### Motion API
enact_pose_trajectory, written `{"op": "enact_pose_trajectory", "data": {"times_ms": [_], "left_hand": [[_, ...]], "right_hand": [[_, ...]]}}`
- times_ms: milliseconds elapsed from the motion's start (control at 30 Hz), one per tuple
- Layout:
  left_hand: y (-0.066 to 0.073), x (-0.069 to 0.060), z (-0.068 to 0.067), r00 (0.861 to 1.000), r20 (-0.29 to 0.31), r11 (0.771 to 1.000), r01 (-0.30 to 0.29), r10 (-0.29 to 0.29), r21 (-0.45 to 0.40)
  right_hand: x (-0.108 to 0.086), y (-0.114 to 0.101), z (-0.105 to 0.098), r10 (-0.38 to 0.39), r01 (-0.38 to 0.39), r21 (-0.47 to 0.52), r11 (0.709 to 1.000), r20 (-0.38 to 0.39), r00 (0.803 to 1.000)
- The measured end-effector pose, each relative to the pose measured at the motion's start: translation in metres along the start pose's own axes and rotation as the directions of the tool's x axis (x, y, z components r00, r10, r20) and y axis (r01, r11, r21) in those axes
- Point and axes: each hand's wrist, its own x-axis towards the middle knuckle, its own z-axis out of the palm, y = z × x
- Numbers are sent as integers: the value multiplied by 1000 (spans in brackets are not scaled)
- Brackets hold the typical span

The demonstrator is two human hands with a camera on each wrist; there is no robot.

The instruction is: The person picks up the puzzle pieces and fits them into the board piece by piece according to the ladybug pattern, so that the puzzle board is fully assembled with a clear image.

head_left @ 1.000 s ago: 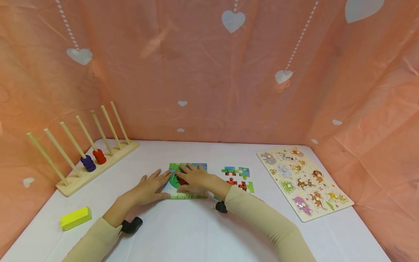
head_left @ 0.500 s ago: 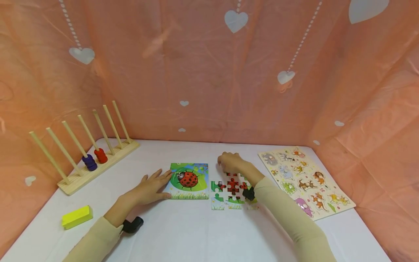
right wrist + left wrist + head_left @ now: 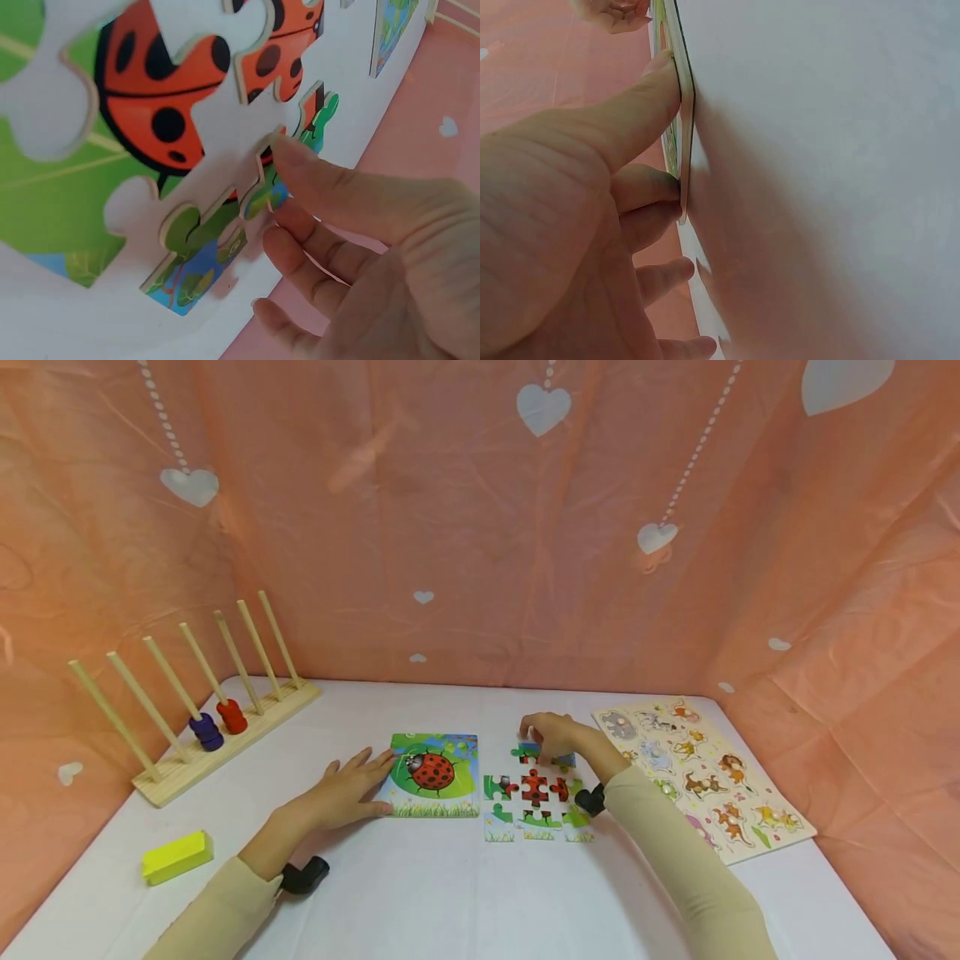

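Observation:
The ladybug picture board (image 3: 432, 773) lies flat near the table's middle. My left hand (image 3: 339, 793) rests beside its left edge, fingers spread; in the left wrist view that hand (image 3: 577, 195) touches the board (image 3: 688, 120) with thumb and fingertips. Right of the board lie several separate jigsaw pieces, among them a red centre piece (image 3: 534, 787). My right hand (image 3: 553, 735) is over their far row, hiding part of it. In the right wrist view this hand (image 3: 360, 240) pinches a small blue-green piece (image 3: 264, 196) between thumb and finger, close to a corner piece (image 3: 196, 262).
A wooden peg rack (image 3: 225, 743) with blue and red beads stands at the left. Nearer me lies a yellow block (image 3: 177, 857). On the right is an animal peg board (image 3: 705, 777), with my right forearm across its near-left edge. A pink curtain (image 3: 480, 527) hangs behind.
My right hand has left the ladybug board, moved right to the far row of loose pieces and taken hold of one. My left hand has stayed at the board's edge.

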Motion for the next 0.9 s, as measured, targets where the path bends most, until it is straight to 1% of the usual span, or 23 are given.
{"op": "enact_pose_trajectory", "data": {"times_ms": [200, 300, 400, 533, 567, 700, 833, 900], "left_hand": [[0, 1, 0, 1000, 1, 1000, 1, -1, -3], [-1, 2, 1, 1000, 3, 1000, 1, -1, -1], [-1, 2, 2, 1000, 4, 1000, 0, 0, 4], [-1, 2, 3, 1000, 2, 1000, 0, 0, 5], [-1, 2, 3, 1000, 1, 1000, -1, 1, 5], [-1, 2, 2, 1000, -3, 1000, 2, -2, 6], [-1, 1, 2, 1000, -8, 1000, 6, -6, 8], [-1, 1, 2, 1000, -9, 1000, 7, -7, 8]], "right_hand": [[-1, 0, 0, -15, 15, -21, 1000, -35, 999], [-1, 3, 0, -38, 37, -23, 999, -52, 998], [0, 7, 1, -88, 88, -8, 996, -76, 993], [2, 9, 1, -151, 157, 41, 987, -122, 981], [2, 9, 2, -156, 165, 55, 985, -132, 979], [7, 3, 2, -170, 190, 108, 976, -172, 970], [17, -10, 4, -194, 226, 141, 964, -208, 959], [23, -18, 6, -212, 246, 142, 959, -218, 953]]}}
